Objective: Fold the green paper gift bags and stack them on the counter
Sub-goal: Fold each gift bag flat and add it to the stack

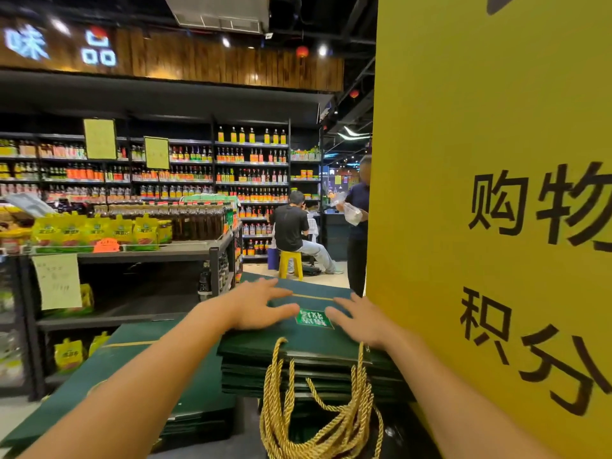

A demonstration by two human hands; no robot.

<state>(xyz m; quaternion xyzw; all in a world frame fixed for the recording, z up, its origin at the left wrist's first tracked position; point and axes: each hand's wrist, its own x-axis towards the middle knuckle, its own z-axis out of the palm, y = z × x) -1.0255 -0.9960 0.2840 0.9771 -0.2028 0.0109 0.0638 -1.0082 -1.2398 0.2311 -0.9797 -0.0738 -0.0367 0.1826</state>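
yellow sign [463, 127] just beside bag stack [245, 369] | gold cords [318, 432] hang front

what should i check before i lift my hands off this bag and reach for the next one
1. Top bag flat under left hand and right hand: ok.
2. Both hands open, gripping nothing: ok.
3. Stack near edges lined up: ok.
4. Gold rope handles tucked in: not ok, they dangle off the near edge.
5. Green pile on the left, folded or not: cannot tell.
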